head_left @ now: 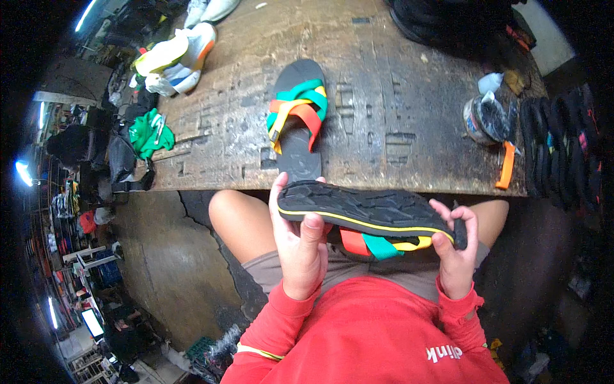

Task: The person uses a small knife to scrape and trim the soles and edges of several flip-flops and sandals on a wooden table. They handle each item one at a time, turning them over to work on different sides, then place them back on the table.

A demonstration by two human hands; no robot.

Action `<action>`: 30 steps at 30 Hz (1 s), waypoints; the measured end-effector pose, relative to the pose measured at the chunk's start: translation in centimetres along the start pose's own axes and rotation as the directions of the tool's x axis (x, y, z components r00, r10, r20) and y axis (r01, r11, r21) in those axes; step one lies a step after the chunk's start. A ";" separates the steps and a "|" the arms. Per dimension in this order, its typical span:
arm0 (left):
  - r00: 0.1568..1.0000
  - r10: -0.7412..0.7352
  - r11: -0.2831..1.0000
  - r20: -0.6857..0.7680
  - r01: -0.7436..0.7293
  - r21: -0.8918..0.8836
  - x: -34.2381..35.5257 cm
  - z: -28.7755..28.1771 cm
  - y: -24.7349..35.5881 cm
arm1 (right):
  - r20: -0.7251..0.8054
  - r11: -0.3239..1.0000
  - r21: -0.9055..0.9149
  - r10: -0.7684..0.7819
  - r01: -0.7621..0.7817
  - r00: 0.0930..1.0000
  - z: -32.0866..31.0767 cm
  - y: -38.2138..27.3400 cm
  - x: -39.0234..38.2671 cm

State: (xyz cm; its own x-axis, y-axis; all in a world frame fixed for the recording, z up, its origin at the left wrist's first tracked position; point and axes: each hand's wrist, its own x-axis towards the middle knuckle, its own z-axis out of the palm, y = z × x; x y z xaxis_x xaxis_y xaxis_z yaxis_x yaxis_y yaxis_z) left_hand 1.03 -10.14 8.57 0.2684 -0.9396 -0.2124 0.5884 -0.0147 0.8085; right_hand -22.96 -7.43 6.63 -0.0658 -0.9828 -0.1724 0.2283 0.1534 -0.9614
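Note:
Between my two hands, above my lap, is a sandal turned on its side. Its black treaded sole shows, edged by a thin yellow line, and red, green and yellow straps hang beneath. My left hand grips one end, thumb on the near edge. At the other end my right hand is closed round the sole; a dark flap stands out between its fingers, and I cannot tell if it belongs to the sole. A second sandal with matching crossed straps lies upright on the table, its near end partly behind my left fingers.
The worn wooden table has its near edge just beyond my knees. On its right stand a tub, an orange strip and a row of dark footwear. Left are a green cloth and pale shoes. A black bundle lies at the back.

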 end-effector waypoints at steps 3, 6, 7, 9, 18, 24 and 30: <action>0.977 0.115 0.976 0.181 -0.145 0.160 1.2 1.3 2.1 | 0.044 0.999 0.001 0.055 -0.055 0.998 0.2 -0.3 0.1; 0.885 0.247 0.890 0.394 -0.368 0.268 1.6 3.5 4.1 | 0.015 0.993 -0.118 0.026 -0.024 1.000 1.0 -1.9 0.4; 0.785 0.310 0.768 0.536 -0.539 0.346 2.2 4.1 4.5 | 0.027 0.997 -0.078 -0.025 0.027 0.999 1.3 -2.7 0.7; 0.515 0.527 0.453 0.676 -0.843 0.289 3.1 5.4 3.4 | 0.113 0.974 -0.018 -0.224 0.227 0.968 1.8 -4.1 1.3; 0.168 0.502 -0.221 0.848 -0.923 0.314 0.1 -0.8 -5.3 | 0.388 0.745 -0.434 -0.352 0.506 0.851 4.1 -3.1 -0.4; 0.267 0.360 -0.201 0.894 -0.914 0.354 -0.4 -1.7 -5.2 | 0.355 0.784 -0.385 -0.361 0.487 0.862 3.2 -1.1 -1.1; 0.848 0.310 -0.372 0.429 -0.308 0.876 3.6 -3.5 -2.8 | -0.076 0.975 0.006 -0.223 0.224 0.972 3.3 1.3 2.1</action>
State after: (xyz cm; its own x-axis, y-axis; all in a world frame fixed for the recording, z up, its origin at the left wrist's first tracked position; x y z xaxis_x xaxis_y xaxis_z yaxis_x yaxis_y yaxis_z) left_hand 3.03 -12.33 3.65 0.0823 -0.9485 0.3058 -0.9693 -0.0048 0.2458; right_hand -19.63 -9.59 5.70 -0.1888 -0.9815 0.0307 0.2131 -0.0715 -0.9744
